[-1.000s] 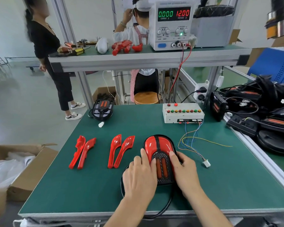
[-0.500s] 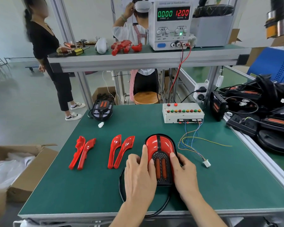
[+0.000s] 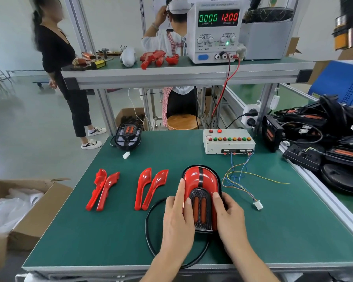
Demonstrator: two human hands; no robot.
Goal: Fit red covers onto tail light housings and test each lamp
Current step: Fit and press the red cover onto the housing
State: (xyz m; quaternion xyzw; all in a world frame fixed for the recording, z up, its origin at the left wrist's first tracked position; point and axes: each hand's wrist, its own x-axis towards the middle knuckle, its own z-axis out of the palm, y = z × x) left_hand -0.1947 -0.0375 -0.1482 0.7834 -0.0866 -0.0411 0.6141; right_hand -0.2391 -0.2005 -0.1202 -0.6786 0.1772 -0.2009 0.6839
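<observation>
We press both hands, left hand (image 3: 178,218) and right hand (image 3: 229,215), fingers extended, against the tail light housing (image 3: 201,198); uneven pressure may leave the red covers (image 3: 192,180) half-seated.

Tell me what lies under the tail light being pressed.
A black cable loops out from beneath the tail light onto the green mat. Both hands, left and right, cover its sides; its underside is hidden.

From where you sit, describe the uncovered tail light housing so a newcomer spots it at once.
Start at the green bench mat and go to its far left corner. There lies the black housing, a white plug beside it. Unlike the lamp under the hands, it has no red covers.
</observation>
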